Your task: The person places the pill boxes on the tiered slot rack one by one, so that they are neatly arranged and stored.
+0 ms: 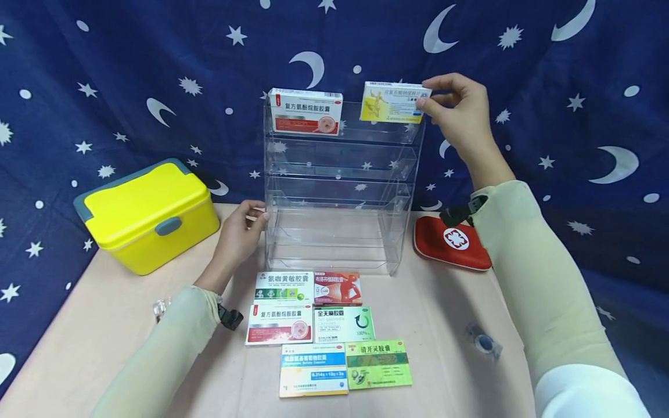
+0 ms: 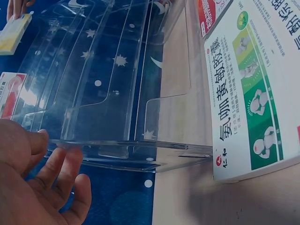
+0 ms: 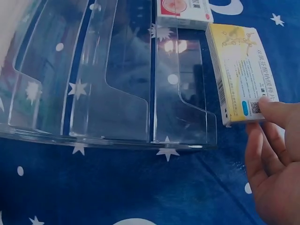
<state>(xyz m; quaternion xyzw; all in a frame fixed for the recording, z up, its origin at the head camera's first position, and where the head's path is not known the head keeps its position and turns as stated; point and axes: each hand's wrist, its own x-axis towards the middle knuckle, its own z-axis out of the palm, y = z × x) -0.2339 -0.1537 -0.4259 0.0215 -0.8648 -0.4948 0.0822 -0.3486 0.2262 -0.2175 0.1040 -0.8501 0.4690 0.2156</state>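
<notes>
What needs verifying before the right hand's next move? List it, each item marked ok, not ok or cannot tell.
1. Right hand pinching the yellow-and-white box: ok, thumb and fingers at one end.
2. Left hand touching the side of the clear rack: ok.
3. Firmness of that touch: cannot tell.
4. Clear rack upright: ok.
5. Gap beside the red-and-white box in the top tier: ok, visible.
6. Yellow-and-white box released: not ok, pinched.

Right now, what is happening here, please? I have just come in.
A person's right hand pinches a yellow-and-white medicine box by the top tier of a clear rack, where a red-and-white capsule box stands. The left hand touches the rack's side. Six more boxes lie on the table.
</notes>
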